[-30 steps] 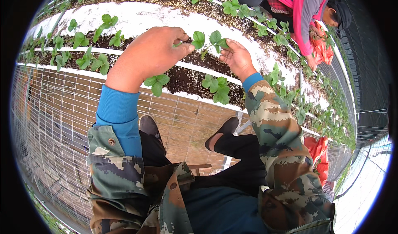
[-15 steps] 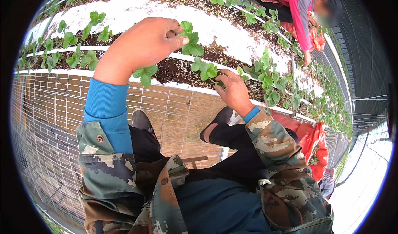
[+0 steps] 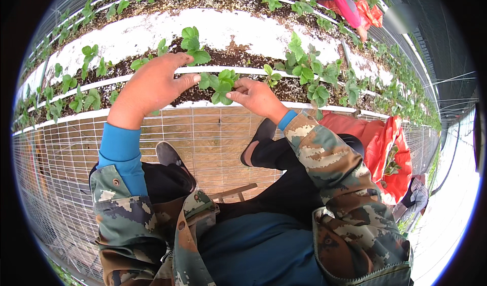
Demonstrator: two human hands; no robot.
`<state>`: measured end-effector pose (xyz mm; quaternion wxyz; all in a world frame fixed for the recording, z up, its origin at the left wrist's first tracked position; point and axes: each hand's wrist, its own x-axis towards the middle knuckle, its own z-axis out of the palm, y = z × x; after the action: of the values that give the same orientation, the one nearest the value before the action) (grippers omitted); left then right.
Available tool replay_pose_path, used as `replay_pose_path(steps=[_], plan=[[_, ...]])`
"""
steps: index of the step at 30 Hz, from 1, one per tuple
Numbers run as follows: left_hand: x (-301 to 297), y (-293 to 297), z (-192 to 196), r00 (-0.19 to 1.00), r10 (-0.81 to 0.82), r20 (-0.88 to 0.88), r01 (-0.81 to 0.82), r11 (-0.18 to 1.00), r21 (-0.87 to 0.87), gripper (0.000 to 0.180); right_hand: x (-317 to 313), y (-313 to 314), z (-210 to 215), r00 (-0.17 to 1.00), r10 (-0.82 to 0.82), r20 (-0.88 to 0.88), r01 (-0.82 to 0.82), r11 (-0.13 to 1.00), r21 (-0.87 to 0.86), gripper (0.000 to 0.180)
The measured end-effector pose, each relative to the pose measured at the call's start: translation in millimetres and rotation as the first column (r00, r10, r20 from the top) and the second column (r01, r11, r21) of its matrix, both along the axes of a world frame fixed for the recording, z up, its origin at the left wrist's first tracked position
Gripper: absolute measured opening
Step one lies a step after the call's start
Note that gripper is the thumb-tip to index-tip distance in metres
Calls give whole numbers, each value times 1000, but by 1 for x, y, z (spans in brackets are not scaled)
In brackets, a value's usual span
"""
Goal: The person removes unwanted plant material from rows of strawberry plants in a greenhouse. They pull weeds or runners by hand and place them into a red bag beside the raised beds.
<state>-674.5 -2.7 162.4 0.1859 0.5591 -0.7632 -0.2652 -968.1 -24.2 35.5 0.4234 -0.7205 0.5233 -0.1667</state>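
Note:
Two white-edged planting strips of dark soil with white grains hold young strawberry plants. My left hand [image 3: 154, 85] is over the near strip, thumb and forefinger spread apart with a gap between them; its other fingers are hidden. Its forefinger ends beside a leafy strawberry plant [image 3: 192, 43] farther back. Just right of the left thumb, another strawberry plant [image 3: 221, 85] stands at the near strip's edge. My right hand [image 3: 259, 98] has curled fingers, with the thumb and forefinger pinched at the right edge of that plant's leaves. Where its stem enters the soil is covered by leaves.
White wire mesh [image 3: 203, 131] runs below the bed. A red sack [image 3: 393, 159] with plants inside lies by my right knee. Past the white sheet [image 3: 238, 27], a co-worker's pink sleeve [image 3: 342, 4] reaches toward a far row. A wooden stool part [image 3: 233, 190] shows between my legs.
The view has shifted. My left hand has left the farther plant's leaves and come nearer me. My right hand has moved left, from the near plant's base to its leaf edge.

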Motion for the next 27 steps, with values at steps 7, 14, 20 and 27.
replay_pose_path(steps=[7, 14, 20, 27], plan=[[-28, -6, -20, 996, -76, 41, 74, 995, 69, 67, -37, 23, 61, 857, 196, -476, -296, 944, -145, 46], [-53, -12, 3, 992, -119, -31, 122, 989, 81, 44, -174, 48, 187, 921, -335, -200, 269, 917, -296, 30], [-89, 3, -2, 965, -217, -146, 242, 953, 182, 36, -235, 56, 78, 977, -112, -184, 131, 987, 96, 38], [-87, 28, -10, 946, -323, -29, 320, 915, 247, 34, -209, 22, -19, 694, -564, -448, 239, 767, -596, 30]])
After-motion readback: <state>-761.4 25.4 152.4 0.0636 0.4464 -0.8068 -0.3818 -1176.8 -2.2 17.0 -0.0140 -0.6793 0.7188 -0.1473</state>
